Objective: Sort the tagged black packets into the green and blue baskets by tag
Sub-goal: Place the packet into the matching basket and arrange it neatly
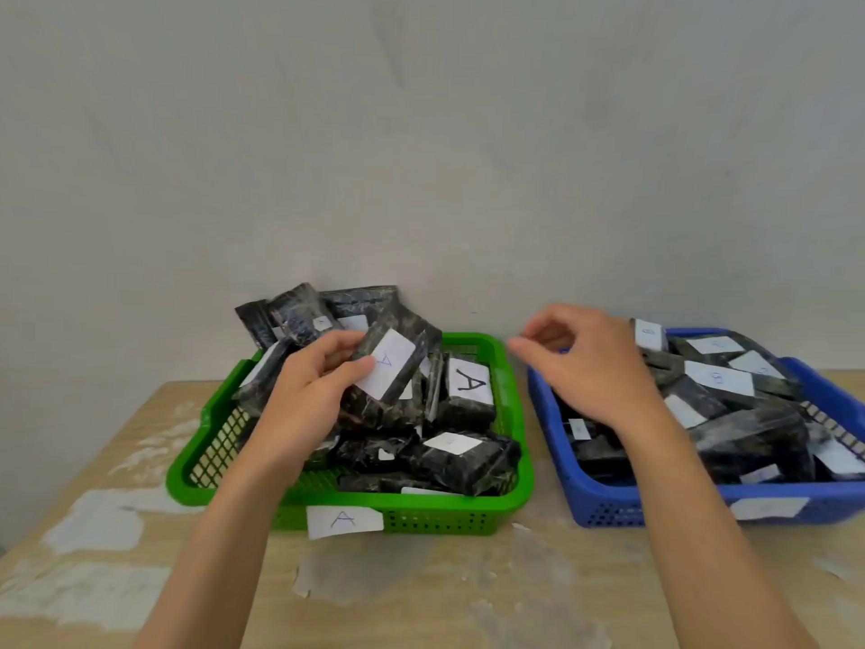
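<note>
above the middle of the green basket, which stood near the far edge of the tabletop, the left hand held one black packet. its fingers were clamped on the packet's left end, thumb on the tagged face and the others behind. the packet's long axis ran from near-left to far-right, tilted up off the pile. the drop point thus lay straight below the fingers, while the blue basket, toward the tabletop's right edge, lay well apart to the right. the right hand hovered over the gap between the two baskets, its fingers loosely curled and holding nothing; the left hand was the nearer to the green basket. the packet was wrapped in glossy, crinkled black film and bore a white rectangular tag. its faint mark read as an "a", judged to match the paper label on the green basket's near wall. the coming move probably needed only a short lowering and release.
</note>
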Demonstrator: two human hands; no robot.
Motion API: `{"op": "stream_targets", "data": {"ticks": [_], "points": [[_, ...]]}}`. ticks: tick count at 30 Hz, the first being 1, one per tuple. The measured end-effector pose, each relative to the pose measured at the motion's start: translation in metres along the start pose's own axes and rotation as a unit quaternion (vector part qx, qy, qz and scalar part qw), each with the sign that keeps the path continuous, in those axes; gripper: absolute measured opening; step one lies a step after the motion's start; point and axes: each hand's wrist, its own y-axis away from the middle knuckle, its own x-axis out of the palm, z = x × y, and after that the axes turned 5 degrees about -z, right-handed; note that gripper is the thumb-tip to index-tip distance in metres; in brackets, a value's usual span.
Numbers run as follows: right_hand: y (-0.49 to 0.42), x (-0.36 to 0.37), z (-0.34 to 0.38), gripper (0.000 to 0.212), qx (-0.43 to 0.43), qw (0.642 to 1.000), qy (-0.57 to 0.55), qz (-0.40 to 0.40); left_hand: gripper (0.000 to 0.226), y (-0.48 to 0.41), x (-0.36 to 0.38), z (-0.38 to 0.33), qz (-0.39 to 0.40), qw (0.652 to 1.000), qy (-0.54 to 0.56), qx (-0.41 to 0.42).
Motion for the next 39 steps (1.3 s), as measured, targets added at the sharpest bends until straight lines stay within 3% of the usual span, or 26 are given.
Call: {"op": "stream_targets", "data": {"ticks": [3,6,11,16,23,27,30,32,36,37,39], "points": [[0.02,0.034,0.033,0.023,-0.079,0.987,-0.021,0.142,0.025,-0.003,-0.027,-0.004,-0.056,0.998,0.014,-0.008],[0.039,0.065,0.058,0.026,-0.161,0.963,0.004,0.215,0.021,-0.007,-0.063,-0.006,-0.117,0.993,0.024,-0.008],[0.061,0.115,0.099,0.03,-0.191,0.919,-0.042,0.341,0.02,-0.009,-0.115,0.0,-0.164,0.986,0.017,-0.039],[0.07,0.143,0.118,0.028,-0.271,0.887,0.068,0.368,0.024,-0.012,-0.145,0.007,-0.108,0.99,-0.028,-0.081],[0.084,0.121,0.113,0.028,-0.252,0.863,0.025,0.437,0.017,-0.012,-0.148,0.012,-0.004,0.995,-0.071,-0.074],[0.083,0.118,0.114,0.03,-0.264,0.858,0.021,0.441,0.033,-0.004,-0.142,0.008,0.068,0.986,-0.131,-0.073],[0.077,0.113,0.115,0.031,-0.214,0.866,-0.029,0.451,0.024,-0.003,-0.148,0.005,0.095,0.985,-0.125,-0.065],[0.068,0.109,0.115,0.025,-0.185,0.899,-0.072,0.39,0.023,-0.002,-0.156,0.001,0.118,0.984,-0.122,-0.057],[0.029,0.115,0.125,0.01,-0.175,0.967,-0.074,0.17,0.032,0.004,-0.167,-0.01,0.207,0.964,-0.148,-0.076],[0.017,0.12,0.13,0.018,-0.182,0.97,-0.051,0.154,0.033,0.006,-0.164,-0.012,0.225,0.955,-0.177,-0.083],[-0.002,0.135,0.141,0.041,-0.202,0.958,0.024,0.202,0.037,0.007,-0.153,-0.015,0.244,0.93,-0.264,-0.079]]}}
